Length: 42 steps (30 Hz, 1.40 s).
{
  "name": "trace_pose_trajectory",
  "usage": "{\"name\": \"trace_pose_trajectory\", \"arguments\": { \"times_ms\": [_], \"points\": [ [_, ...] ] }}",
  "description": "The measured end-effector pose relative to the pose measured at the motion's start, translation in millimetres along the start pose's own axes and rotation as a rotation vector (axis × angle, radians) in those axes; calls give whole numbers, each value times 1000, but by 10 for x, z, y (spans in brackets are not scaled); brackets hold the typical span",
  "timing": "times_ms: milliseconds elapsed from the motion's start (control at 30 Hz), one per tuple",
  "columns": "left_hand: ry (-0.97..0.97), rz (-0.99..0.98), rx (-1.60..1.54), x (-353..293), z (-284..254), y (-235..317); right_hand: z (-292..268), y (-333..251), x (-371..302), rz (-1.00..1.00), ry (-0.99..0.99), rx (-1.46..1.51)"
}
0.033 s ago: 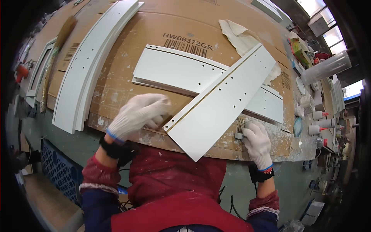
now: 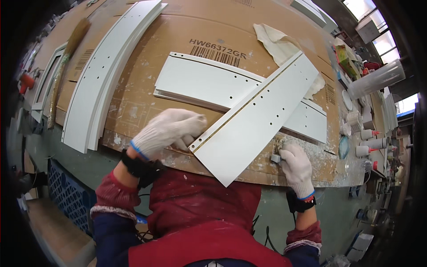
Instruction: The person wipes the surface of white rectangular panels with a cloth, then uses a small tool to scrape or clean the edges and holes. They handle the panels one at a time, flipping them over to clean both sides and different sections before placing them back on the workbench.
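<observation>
A long white panel (image 2: 255,118) with drilled holes and a brown groove along one edge lies slantwise, its near corner past the table's front edge. It rests across more white panels (image 2: 200,80) stacked flat. My left hand (image 2: 171,129), in a white knit glove, is beside the panel's lower left corner. Its fingers are bent, with the thumb apart from them; contact with the edge is unclear. Right of the panel, my gloved right hand (image 2: 296,167) is closed on a small grey block (image 2: 275,158), low over the cardboard.
Long curved white panels (image 2: 104,66) lie stacked at left, beside a brush (image 2: 73,38) and a frame (image 2: 46,84). A cream cloth (image 2: 275,42) is partly under the slanted panel. Glue bottles (image 2: 364,150) and a clear cylinder (image 2: 376,79) stand at right. Cardboard (image 2: 138,84) covers the table.
My left hand has moved slightly right, closer to the slanted panel's edge. My right hand still has the grey block and has barely shifted.
</observation>
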<state>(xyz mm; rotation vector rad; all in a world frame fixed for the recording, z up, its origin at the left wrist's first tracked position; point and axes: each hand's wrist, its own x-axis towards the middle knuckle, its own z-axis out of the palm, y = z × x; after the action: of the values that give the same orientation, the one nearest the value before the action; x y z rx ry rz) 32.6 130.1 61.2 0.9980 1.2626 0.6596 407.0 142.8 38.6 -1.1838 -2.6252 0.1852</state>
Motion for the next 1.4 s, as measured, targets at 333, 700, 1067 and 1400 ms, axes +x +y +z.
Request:
{"name": "trace_pose_trajectory", "arguments": {
  "times_ms": [333, 700, 1067, 1400],
  "points": [
    [-432, -97, 195, 649, 721, -280, -247, -458, -613, 667, 176, 1165],
    [-544, -123, -364, 922, 1980, -44, -134, -965, -1205, 801, 524, 563],
    [-492, -143, -223, 961, 2008, -17, -20, -916, -789, 600, 515, 156],
    [-512, -134, -233, 917, 2000, 28, -152, -946, -797, 714, 477, 218]
  ]
}}
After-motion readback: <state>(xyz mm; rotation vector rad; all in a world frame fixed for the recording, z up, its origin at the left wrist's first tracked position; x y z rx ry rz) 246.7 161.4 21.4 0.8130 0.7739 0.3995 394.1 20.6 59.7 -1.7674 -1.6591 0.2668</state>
